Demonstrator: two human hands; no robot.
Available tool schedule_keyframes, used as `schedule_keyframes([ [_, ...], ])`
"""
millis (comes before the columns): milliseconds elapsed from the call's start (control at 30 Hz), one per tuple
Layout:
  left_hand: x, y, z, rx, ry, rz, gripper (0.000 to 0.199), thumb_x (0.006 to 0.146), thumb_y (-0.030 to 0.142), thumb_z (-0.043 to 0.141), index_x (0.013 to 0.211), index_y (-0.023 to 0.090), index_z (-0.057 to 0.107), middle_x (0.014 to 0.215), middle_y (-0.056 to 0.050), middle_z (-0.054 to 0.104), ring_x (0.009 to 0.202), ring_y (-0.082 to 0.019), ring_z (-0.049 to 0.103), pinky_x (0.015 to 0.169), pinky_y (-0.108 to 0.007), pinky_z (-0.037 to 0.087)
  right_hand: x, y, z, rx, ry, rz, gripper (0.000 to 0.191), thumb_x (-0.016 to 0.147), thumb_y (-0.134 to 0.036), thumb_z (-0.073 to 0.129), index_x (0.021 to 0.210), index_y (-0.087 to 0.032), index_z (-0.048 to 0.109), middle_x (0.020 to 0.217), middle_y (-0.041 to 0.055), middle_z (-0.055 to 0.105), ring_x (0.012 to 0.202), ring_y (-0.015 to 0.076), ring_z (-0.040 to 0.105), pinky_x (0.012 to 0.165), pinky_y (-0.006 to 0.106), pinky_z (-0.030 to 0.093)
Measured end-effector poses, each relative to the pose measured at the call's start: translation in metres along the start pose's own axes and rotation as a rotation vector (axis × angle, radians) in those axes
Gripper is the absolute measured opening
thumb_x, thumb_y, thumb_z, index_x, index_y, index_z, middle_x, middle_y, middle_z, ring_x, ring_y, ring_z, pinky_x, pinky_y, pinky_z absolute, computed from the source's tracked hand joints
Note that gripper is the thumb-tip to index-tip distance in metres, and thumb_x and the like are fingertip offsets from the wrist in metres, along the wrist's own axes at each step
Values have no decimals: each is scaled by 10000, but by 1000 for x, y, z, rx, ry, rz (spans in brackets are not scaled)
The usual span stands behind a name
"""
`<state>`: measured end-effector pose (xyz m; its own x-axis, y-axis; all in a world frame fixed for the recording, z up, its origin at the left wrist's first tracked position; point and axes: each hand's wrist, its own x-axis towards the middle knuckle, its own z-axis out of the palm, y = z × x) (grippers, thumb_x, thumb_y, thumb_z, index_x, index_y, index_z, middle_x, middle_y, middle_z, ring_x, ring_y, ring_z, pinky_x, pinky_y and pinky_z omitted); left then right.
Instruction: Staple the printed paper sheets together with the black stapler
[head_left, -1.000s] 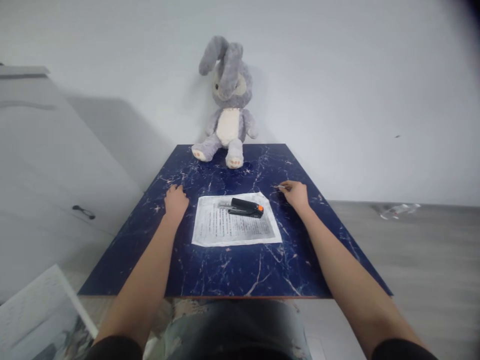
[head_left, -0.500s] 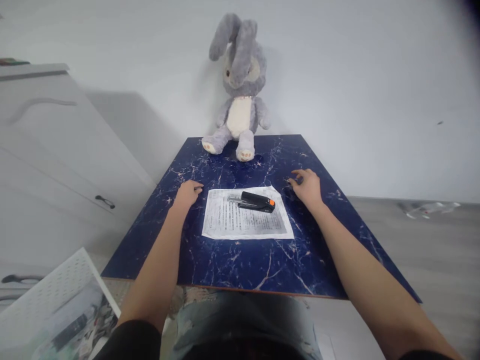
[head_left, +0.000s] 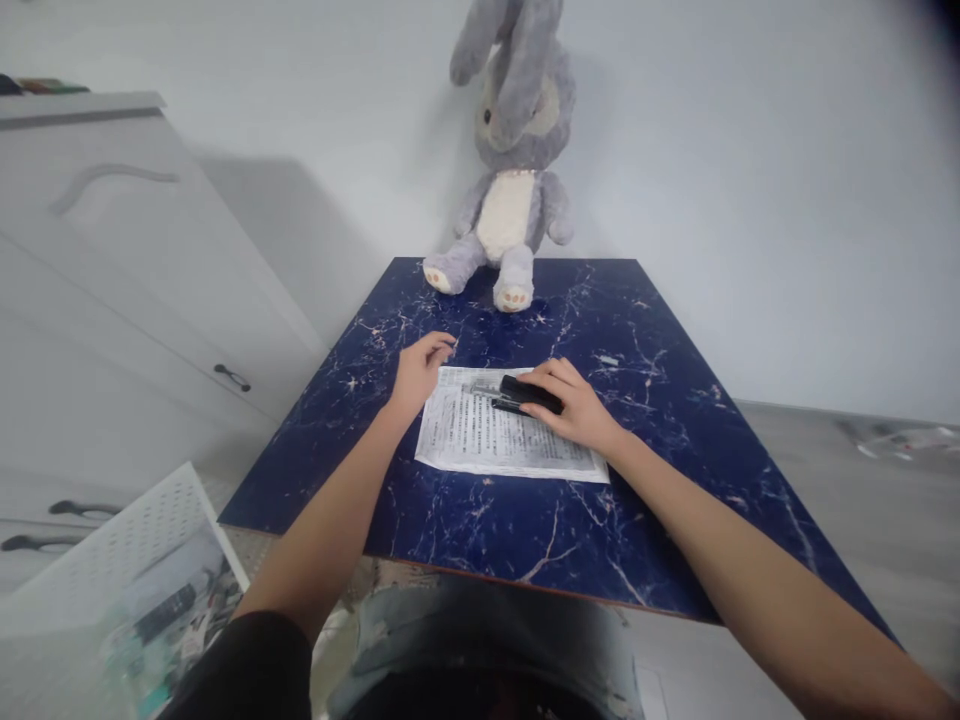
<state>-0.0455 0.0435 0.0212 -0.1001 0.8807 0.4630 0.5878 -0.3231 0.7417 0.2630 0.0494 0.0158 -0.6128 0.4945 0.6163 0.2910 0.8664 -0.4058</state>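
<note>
A black stapler [head_left: 514, 396] lies on a printed paper sheet [head_left: 480, 450] on the blue marble-patterned table [head_left: 487, 530]. My right hand [head_left: 574, 405] has closed around the stapler's right end, thumb on the near side and fingers on the far side. Its metal front points left over the print. By the sheet's upper left corner is my left hand [head_left: 421, 370], its fingers loosely bent and apart, with nothing visible in them. Whether it touches the paper I cannot tell.
A grey plush rabbit [head_left: 510, 210] sits at the table's far edge against the wall. A small pale piece [head_left: 609, 360] lies right of the sheet. White cabinets [head_left: 135, 300] stand left, above a white perforated bin [head_left: 120, 560] holding assorted items.
My right hand has moved left from the table onto the stapler and grasped it. My left hand has come closer to the sheet's upper left corner. The camera view has shifted slightly.
</note>
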Motion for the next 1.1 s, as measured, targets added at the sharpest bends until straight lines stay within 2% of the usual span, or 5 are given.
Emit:
schedule_keyframes([
  [200,-11,18,25,-387,-153,-98,201,807,335,810,931,177,818,958,-86,797,842,-197,739,813,-337,590,0,4,1,16,-59,61,392,1003,-407,612,1369,-267,592,1156,102,618,1076,294,591,956,492,525],
  [467,-12,17,29,-499,-275,-115,278,691,376,905,854,177,801,1051,-117,794,986,-239,751,967,-447,605,1,9,4,29,-79,44,373,1011,-434,583,1339,-258,602,1105,99,659,1021,294,611,925,491,516],
  [633,-13,20,29,-456,-307,-93,255,701,359,892,826,173,772,984,-100,787,925,-215,742,934,-412,603,1,10,5,22,-85,40,375,1016,-436,569,1335,-242,600,1104,102,661,1012,288,601,921,475,503],
  [867,-10,20,20,-98,-411,102,165,828,362,805,935,238,791,952,-45,776,838,-174,662,825,-347,518,1,12,5,36,-86,34,364,1016,-431,567,1331,-249,593,1095,97,655,992,286,600,911,479,505],
  [1100,-12,15,24,-102,-470,95,159,833,379,800,886,230,791,960,-55,780,816,-177,647,787,-338,489,1,11,5,34,-87,30,365,1017,-440,564,1326,-248,593,1092,100,653,985,286,596,905,483,504],
])
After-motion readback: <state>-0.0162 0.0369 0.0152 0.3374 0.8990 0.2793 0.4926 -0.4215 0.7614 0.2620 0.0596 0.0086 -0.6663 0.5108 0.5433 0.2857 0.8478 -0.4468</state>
